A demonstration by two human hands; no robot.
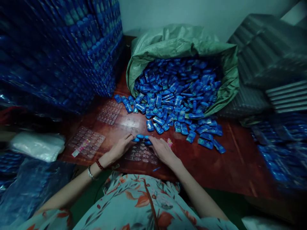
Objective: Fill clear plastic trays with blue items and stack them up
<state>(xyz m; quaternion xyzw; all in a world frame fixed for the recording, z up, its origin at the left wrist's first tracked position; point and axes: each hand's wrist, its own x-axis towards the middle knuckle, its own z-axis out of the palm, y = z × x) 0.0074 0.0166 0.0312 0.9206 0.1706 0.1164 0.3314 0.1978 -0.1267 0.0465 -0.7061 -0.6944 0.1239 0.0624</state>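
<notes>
A clear plastic blister tray (141,154) lies on the reddish wooden table (216,163) right in front of me. A few small blue packets (140,136) sit in its far row. My left hand (121,147) rests on the tray's left edge, fingertips touching the leftmost blue packet. My right hand (162,150) lies on the tray's right side, fingers touching the packet at that end of the row. A green sack (177,41) lies open behind, spilling a heap of blue packets (175,92) toward my hands.
Two more clear trays (86,141) (109,111) lie to the left. A tall stack of filled blue trays (59,51) rises at the left, grey tray stacks (271,57) at the right. A white bag (38,145) sits at the left edge.
</notes>
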